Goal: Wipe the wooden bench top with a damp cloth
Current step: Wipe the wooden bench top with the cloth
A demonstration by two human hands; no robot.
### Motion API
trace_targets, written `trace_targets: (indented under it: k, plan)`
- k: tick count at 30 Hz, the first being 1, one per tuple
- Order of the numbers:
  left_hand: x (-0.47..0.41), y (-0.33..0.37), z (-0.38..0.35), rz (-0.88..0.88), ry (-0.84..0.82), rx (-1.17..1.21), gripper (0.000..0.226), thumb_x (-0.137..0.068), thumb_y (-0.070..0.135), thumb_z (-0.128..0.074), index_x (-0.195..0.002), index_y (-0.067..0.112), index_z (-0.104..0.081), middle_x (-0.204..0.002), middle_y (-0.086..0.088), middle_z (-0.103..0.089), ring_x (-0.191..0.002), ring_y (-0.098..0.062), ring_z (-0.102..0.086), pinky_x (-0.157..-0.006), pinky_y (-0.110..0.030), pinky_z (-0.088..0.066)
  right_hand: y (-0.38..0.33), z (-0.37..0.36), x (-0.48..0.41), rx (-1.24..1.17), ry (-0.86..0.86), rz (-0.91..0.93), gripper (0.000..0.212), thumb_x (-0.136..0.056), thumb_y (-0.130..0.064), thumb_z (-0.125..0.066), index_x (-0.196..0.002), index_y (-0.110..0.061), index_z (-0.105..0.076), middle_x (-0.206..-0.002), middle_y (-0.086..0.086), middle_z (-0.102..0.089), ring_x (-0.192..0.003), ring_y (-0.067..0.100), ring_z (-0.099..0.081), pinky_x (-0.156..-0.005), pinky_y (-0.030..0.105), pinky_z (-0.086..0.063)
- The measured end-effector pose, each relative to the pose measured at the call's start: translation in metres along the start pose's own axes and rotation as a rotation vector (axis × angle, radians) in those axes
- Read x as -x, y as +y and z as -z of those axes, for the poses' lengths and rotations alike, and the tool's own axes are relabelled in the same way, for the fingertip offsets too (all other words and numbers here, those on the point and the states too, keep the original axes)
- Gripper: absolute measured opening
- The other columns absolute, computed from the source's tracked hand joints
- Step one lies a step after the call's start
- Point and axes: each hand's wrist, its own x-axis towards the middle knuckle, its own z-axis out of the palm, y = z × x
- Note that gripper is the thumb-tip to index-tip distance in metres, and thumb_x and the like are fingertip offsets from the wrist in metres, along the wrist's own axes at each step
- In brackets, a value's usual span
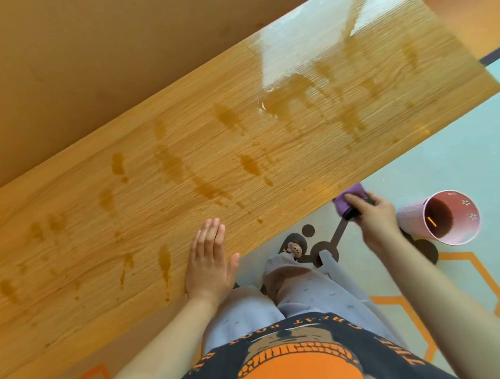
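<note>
At the left end of your counter [72, 242] the wood shows dark wet marks [8, 289], so that part looks wiped already. Your left hand [209, 266] lies flat on the counter by the near edge, fingers straight, holding nothing. If you lean hard on it, it could slide, because the wood around it looks damp. Further right, the purple cloth [349, 197] sits right at the near edge, mostly over the floor, well apart from your left hand; it is hard to tell if it touches the wood. Your right hand [375, 219] has its fingers curled round it. Water may drip on the floor there. Just right of that hand is a pink bucket [438, 218] on the floor; a quick swing could knock it.
</note>
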Motion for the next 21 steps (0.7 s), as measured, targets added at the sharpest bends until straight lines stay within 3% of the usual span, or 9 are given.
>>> trace_targets:
  k: [2,5,9,14,17,21]
  plan:
    - [0.001,0.001,-0.001,0.004,0.004,0.005,0.064,-0.099,0.048,-0.019,-0.140,0.002,-0.034,-0.149,-0.015,-0.032,-0.142,-0.030,-0.024,-0.119,-0.042,-0.012,-0.017,0.017,-0.022,-0.065,0.061,0.009,0.037,-0.085,-0.003,-0.064,-0.121,0.001,-0.057,-0.096,0.005,-0.064,-0.089,0.014,-0.062,-0.084,0.028,-0.051]
    - [0.000,0.000,-0.002,0.001,-0.005,0.009,0.064,-0.099,0.049,-0.019,-0.141,0.003,-0.031,-0.150,-0.014,-0.030,-0.142,-0.030,-0.024,-0.118,-0.043,-0.015,-0.023,0.023,-0.032,-0.107,0.075,0.008,0.037,-0.088,-0.005,-0.062,-0.124,-0.002,-0.055,-0.095,0.002,-0.063,-0.087,0.009,-0.062,-0.081,0.025,-0.051]
    - [-0.001,0.006,0.008,0.004,0.055,0.132,0.062,-0.098,0.049,-0.025,-0.140,0.004,-0.031,-0.150,-0.011,-0.028,-0.141,-0.029,-0.024,-0.115,-0.044,-0.020,-0.004,0.008,-0.013,-0.086,0.011,-0.030,0.023,-0.089,-0.005,-0.060,-0.112,-0.005,-0.059,-0.090,0.004,-0.063,-0.085,0.014,-0.060,-0.076,0.024,-0.050]
    - [-0.072,0.086,0.023,-0.246,0.172,0.280,0.053,-0.091,0.034,-0.046,-0.134,0.006,-0.034,-0.143,-0.010,-0.029,-0.135,-0.028,-0.029,-0.113,-0.040,-0.021,0.019,-0.008,0.013,0.024,-0.129,-0.056,0.009,-0.086,-0.009,-0.065,-0.089,-0.017,-0.064,-0.090,0.007,-0.067,-0.085,0.018,-0.062,-0.081,0.034,-0.050]
    - [-0.131,0.142,0.021,-0.323,0.134,0.187,0.053,-0.091,0.035,-0.045,-0.133,0.004,-0.038,-0.143,-0.010,-0.031,-0.134,-0.026,-0.028,-0.111,-0.039,-0.023,0.014,-0.004,0.010,0.070,-0.128,-0.041,0.006,-0.083,-0.011,-0.068,-0.086,-0.016,-0.066,-0.086,0.009,-0.068,-0.081,0.019,-0.062,-0.081,0.037,-0.050]
    - [-0.165,0.177,0.006,-0.239,0.020,0.091,0.053,-0.093,0.035,-0.047,-0.134,0.004,-0.038,-0.145,-0.013,-0.037,-0.138,-0.028,-0.028,-0.114,-0.046,-0.026,-0.014,0.019,-0.020,0.050,-0.070,0.007,0.009,-0.083,-0.006,-0.067,-0.085,-0.014,-0.065,-0.085,0.007,-0.067,-0.082,0.018,-0.061,-0.079,0.033,-0.049]
